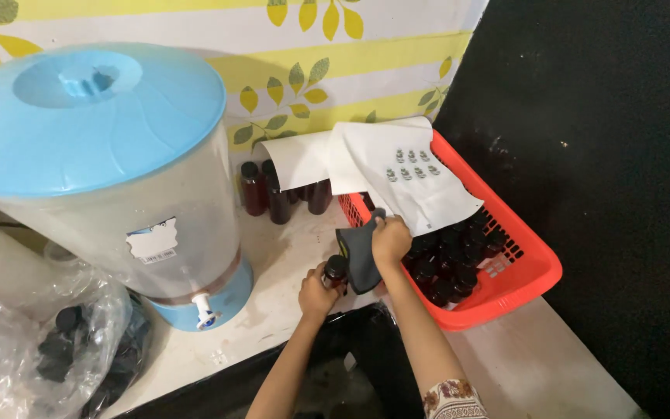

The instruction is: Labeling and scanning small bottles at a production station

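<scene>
Dark brown bottle (336, 269) with a black cap sits upright near the counter's (273, 248) front edge, just left of the red basket (533, 271). Left hand (316, 293) is closed around the bottle's body. Right hand (390, 240) grips a grey cloth (360, 252), which drapes against the bottle's right side and cap. Step in hand looks like wiping the bottle. More capped bottles (451, 260) fill the basket, part-covered by a white paper sheet (397, 167); a few dark bottles (277, 194) stand at the counter's back by the wall. Big blue-lidded water dispenser (110, 171) takes the left side. Next move probably needs the left hand to steady or turn the bottle so the cloth reaches all round.
</scene>
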